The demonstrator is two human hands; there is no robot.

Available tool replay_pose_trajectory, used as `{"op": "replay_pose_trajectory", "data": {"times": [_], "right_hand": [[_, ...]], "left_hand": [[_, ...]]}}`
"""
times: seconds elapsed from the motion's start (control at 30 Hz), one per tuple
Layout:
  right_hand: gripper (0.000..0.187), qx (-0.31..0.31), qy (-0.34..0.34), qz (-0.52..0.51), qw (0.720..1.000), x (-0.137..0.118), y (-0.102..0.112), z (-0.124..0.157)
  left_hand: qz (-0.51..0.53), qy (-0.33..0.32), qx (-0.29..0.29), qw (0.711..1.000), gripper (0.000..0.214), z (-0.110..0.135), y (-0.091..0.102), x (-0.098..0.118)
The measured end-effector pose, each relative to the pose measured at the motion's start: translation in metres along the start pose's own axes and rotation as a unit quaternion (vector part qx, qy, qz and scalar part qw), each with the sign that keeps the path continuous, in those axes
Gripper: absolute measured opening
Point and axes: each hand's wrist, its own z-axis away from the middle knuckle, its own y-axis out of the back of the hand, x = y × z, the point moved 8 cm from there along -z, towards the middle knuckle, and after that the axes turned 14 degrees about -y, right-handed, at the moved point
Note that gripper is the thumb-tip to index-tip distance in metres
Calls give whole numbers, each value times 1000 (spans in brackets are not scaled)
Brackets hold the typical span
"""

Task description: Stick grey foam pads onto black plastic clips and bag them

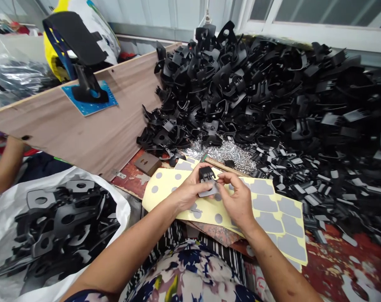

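My left hand [187,192] is closed around a black plastic clip part [206,174], its hinge-like teeth facing up and a grey flat face below. Close against the part's right side, my right hand [239,200] pinches with thumb and forefinger; whatever is between them is too small to make out. Both hands are above yellow sticker sheets [169,200] bearing grey round and squarish patches. Just beyond lies a heap of small silver metal pins [231,154], with a thin wooden-looking stick [223,164] in front of it.
A large pile of black plastic parts [228,88] fills the back; smaller black pieces [291,172] spread rightward. A brown block [147,163] sits by the wooden board [83,126]. At left, a white sack [123,205] holds black parts. Another person's arm [8,165] shows at far left.
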Motion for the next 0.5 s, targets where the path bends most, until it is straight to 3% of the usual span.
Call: {"op": "replay_pose_trajectory", "data": {"times": [0.13, 0.3, 0.43, 0.5], "right_hand": [[40, 16, 49, 81, 995, -9, -7, 8], [54, 42, 134, 169, 976, -25, -13, 16], [59, 95, 99, 275, 951, -26, 6, 6], [49, 61, 65, 245, 965, -17, 14, 3]], "left_hand": [[-87, -74, 60, 992, 54, 1, 9, -5], [-86, -84, 90, 989, 52, 2, 21, -19], [-39, -56, 97, 993, 58, 5, 23, -25], [-22, -40, 79, 996, 60, 7, 19, -23]]}}
